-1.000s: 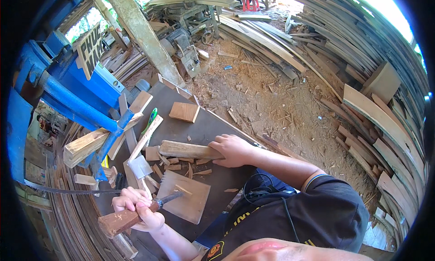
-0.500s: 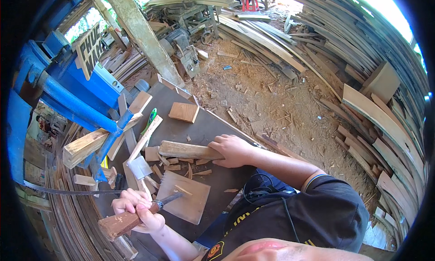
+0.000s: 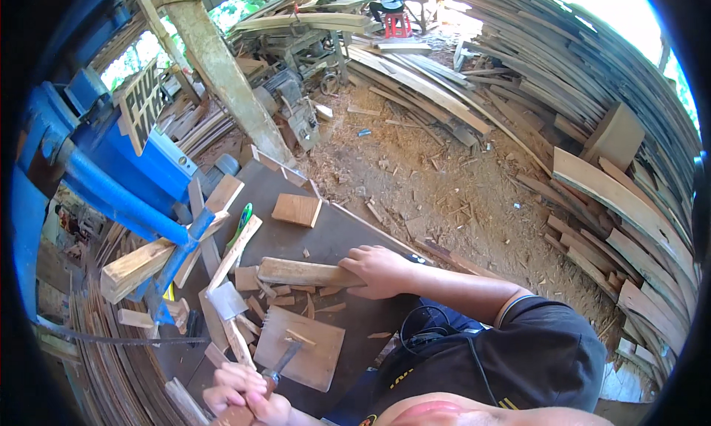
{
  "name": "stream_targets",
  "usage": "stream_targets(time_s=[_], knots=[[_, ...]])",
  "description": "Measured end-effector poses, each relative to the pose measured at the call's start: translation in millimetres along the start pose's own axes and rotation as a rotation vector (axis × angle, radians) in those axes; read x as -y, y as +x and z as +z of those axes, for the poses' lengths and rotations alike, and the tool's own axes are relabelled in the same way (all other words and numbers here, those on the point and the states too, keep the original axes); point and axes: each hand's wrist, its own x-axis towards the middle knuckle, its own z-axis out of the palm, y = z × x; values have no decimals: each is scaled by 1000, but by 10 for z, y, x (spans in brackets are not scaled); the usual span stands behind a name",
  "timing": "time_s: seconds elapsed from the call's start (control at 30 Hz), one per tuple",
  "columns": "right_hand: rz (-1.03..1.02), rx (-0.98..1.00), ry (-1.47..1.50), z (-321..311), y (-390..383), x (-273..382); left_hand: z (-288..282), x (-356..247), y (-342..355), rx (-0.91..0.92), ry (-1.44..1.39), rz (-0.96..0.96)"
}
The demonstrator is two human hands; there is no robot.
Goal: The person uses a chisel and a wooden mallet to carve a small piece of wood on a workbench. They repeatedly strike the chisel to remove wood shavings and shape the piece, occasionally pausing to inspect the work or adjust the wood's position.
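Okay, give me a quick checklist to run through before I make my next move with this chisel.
1. Left hand closed on the chisel: ok, fingers wrapped around its handle.
2. Right hand clear of the chisel's blade: ok, it is well apart, at the right end of the wooden bar.
3. Blade tip touching the square board: cannot tell from this angle.
4. Bench free of loose pieces: not ok, wood scraps lie between bar and board.
5. Whole chisel handle in view: not ok, the picture's lower edge cuts it off.
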Motion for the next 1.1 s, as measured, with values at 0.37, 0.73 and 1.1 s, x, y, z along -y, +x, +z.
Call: stream_targets(time_s=[0.37,0.73,1.1], knots=[[-3,7,16,57,25,-24,-74,-404,-162,203,-395,-360],[7,21,41,45,31,-24,-202,-426,-219,-44,-436,-440],[0,10,47,18,36,1,-305,-175,-80,-133,-597,-363]])
